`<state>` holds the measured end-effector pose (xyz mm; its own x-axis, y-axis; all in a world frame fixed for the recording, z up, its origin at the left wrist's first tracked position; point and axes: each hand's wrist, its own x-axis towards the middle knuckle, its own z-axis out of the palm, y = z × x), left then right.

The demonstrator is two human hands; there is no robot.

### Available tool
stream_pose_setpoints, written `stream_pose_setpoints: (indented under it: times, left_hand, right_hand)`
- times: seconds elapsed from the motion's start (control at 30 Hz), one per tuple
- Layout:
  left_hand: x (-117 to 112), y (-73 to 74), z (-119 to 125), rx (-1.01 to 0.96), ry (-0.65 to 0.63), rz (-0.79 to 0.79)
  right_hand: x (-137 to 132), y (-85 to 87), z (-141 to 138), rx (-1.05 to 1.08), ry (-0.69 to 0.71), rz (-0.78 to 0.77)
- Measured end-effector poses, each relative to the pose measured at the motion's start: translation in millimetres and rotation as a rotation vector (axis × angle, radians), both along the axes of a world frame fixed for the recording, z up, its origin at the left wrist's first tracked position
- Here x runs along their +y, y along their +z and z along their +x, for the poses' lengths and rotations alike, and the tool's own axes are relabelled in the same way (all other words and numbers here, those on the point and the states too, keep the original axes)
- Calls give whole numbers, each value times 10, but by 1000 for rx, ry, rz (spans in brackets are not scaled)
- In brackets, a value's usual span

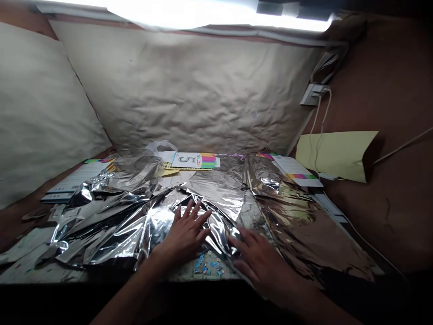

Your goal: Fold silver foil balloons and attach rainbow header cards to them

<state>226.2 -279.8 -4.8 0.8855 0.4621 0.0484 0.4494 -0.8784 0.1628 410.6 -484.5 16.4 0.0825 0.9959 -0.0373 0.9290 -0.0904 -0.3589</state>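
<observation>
Shiny silver foil sheets [118, 225] lie crumpled over the worktable. My left hand [187, 228] rests flat on the foil near the middle, fingers spread. To its right, my right hand [255, 255] is at the foil's right edge, slightly blurred, with its fingers apart; whether a fingertip pinches the edge is hidden. A small cluster of blue glittery bits [209, 265] lies on the table's front edge between the two hands. Further right, a darker, brownish reflective foil sheet [314, 230] spreads over the table.
At the back stands a printed card with a "5" [189, 160] on yellow sheets. Paper stacks lie at left [76, 178] and right [294, 169]. A yellow paper [338, 153] and a socket with cables [314, 94] are on the right wall. A bright lamp [189, 13] hangs overhead.
</observation>
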Motion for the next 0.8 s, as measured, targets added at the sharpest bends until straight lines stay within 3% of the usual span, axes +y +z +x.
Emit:
stream_pose_setpoints:
  times: [0.13, 0.27, 0.4, 0.47, 0.53, 0.67, 0.8]
  left_hand:
    - [34, 51, -114, 43, -166, -90]
    - [37, 40, -152, 84, -195, -127]
    - [-73, -35, -105, 26, -5, -18]
    - [-118, -53, -69, 3, 135, 32]
    - [-118, -42, -44, 3, 185, 51]
    - [-16, 67, -82, 1, 33, 21]
    - [-2, 173, -227, -120, -218, -49]
  right_hand:
    - [-384, 108, -21, 186, 67, 5]
    - [-300, 87, 68, 246, -7, -15]
    - [37, 148, -28, 315, -126, 63]
    - [183, 216, -106, 251, -8, 112]
    - [292, 260, -123, 155, 175, 110]
    - [363, 204, 104, 36, 303, 63]
    - [175, 69, 251, -8, 461, -25]
